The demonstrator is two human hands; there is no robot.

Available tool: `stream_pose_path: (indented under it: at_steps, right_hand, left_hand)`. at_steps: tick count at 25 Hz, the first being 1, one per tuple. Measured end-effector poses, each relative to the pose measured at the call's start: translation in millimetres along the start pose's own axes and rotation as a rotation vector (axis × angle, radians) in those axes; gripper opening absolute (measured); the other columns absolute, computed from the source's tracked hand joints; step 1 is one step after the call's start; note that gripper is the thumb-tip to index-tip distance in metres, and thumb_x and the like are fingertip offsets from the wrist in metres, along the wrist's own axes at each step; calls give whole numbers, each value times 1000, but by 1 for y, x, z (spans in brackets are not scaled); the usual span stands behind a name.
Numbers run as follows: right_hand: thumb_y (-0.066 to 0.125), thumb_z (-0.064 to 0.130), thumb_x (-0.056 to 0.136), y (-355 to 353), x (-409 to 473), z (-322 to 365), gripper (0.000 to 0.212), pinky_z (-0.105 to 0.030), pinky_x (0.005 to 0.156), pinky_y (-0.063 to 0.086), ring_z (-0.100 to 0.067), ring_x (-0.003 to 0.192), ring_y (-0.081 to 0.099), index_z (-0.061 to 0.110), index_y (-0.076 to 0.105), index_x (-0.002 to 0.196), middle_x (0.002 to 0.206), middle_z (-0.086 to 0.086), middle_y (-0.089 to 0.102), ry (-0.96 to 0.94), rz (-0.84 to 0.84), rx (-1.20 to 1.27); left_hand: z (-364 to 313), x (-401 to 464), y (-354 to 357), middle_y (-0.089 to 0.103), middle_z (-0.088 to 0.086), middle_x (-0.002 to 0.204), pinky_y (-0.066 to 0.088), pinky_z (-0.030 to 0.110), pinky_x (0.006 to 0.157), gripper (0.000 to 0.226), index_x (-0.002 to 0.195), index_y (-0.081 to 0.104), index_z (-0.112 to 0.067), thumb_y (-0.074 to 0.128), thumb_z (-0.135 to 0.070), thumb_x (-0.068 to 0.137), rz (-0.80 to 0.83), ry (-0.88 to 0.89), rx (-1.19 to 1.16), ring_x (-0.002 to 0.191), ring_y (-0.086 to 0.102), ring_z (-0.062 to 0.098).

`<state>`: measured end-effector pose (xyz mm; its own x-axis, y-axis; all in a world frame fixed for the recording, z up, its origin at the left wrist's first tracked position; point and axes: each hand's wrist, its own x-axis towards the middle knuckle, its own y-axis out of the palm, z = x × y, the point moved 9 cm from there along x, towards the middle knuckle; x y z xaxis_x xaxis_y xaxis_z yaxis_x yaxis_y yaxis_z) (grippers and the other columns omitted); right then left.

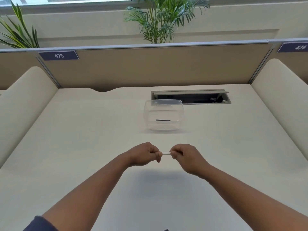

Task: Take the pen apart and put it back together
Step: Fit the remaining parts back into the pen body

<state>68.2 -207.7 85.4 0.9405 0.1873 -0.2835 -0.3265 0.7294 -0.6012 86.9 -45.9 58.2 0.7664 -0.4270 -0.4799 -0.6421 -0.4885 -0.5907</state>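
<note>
both hands meet over the near middle of the desk, each closed around one end of a white pen. the left hand has its fingers curled round the left end, thumb side toward the other hand, and the right hand pinches the right end with curled fingers. only a short white stretch of the pen barrel shows in the gap between the two fists; it lies roughly level, running left to right, held up off the desk surface. whether the pen is in one piece or partly pulled apart inside the hands cannot be told, since both ends are hidden.

both forearms reach in from the lower edge, the left one showing a dark blue sleeve at the elbow. a soft shadow lies on the cream desk under the wrists.

farther back, well apart from the hands, a clear plastic container stands on the desk, and a thin dark rod-like part lies flat inside it. just behind the container an open cable hatch is set into the desk. tan partition panels close off the back, carrying labels 475 and 476. palm plants rise behind the partition under a window.
</note>
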Motion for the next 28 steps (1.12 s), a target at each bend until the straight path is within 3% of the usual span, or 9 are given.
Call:
stream_pose_path:
  at_steps: [3, 8, 11, 15, 18, 20, 25, 27, 28]
  right_hand:
    - [71, 8, 89, -12, -4, 7, 12, -10, 67, 44, 0, 74, 59, 17, 75, 95, 82, 9, 69, -190, -183, 124]
    - [73, 2, 86, -21, -7, 9, 15, -13, 73, 50, -7, 82, 67, 14, 76, 95, 88, 6, 75, -300, -255, 220]
    - [70, 1, 87, -24, -9, 20, 14, -13, 73, 47, -8, 81, 64, 13, 74, 92, 85, 6, 73, -428, -290, 83]
    - [67, 5, 86, -26, -11, 29, 10, -18, 69, 44, -10, 73, 55, 15, 71, 87, 77, 6, 68, -532, -387, -105]
    - [67, 4, 87, -26, -8, 24, 12, -23, 62, 44, -10, 67, 54, 14, 70, 82, 71, 5, 65, -437, -376, -61]
    - [66, 3, 88, -22, -2, 14, 15, -17, 56, 38, -7, 59, 48, 13, 69, 77, 65, 5, 61, -274, -299, 37]
    - [61, 1, 89, 9, 1, -33, 16, -26, 57, 43, -16, 60, 54, 6, 70, 77, 71, -7, 67, 356, -4, 539]
    - [61, 1, 92, 16, -2, -37, 15, -26, 57, 44, -18, 60, 55, 5, 69, 80, 72, -9, 67, 423, 66, 664]
    - [62, 3, 93, 12, 0, -35, 15, -26, 59, 46, -17, 61, 56, 5, 69, 81, 72, -8, 68, 358, 51, 632]
  left_hand:
    - [4, -2, 2, 40, -8, 62, 30, 28, 60, 36, 83, 76, -20, 54, -42, 101, 57, 19, -212, 64, 34, 15]
    - [1, -7, 7, 36, -8, 58, 19, 27, 53, 34, 86, 74, -17, 54, -39, 102, 177, -28, -389, 53, 23, 14]
    - [-2, -9, 9, 32, -5, 60, 13, 32, 56, 34, 86, 73, -16, 52, -38, 103, 231, -38, -441, 56, 16, 17]
    - [-6, -7, 3, 35, -6, 58, 19, 26, 51, 34, 84, 73, -17, 53, -36, 103, 140, -5, -421, 54, 22, 14]
    - [-7, -8, 0, 36, -7, 59, 25, 25, 53, 36, 81, 74, -18, 54, -40, 102, 54, 18, -364, 57, 27, 14]
    - [-6, -6, -2, 37, -6, 59, 29, 28, 54, 38, 80, 73, -18, 53, -41, 102, -16, 18, -265, 56, 30, 15]
    - [-29, -17, -11, 55, -5, 64, 47, 35, 60, 33, 77, 49, -27, 39, -46, 102, -349, 111, 587, 63, 52, 21]
    - [-28, -16, -9, 55, -6, 64, 46, 34, 60, 34, 79, 53, -26, 39, -46, 103, -347, 128, 574, 63, 52, 21]
    - [-21, -13, -9, 55, -8, 64, 45, 33, 61, 34, 82, 60, -26, 41, -46, 102, -295, 85, 439, 61, 52, 17]
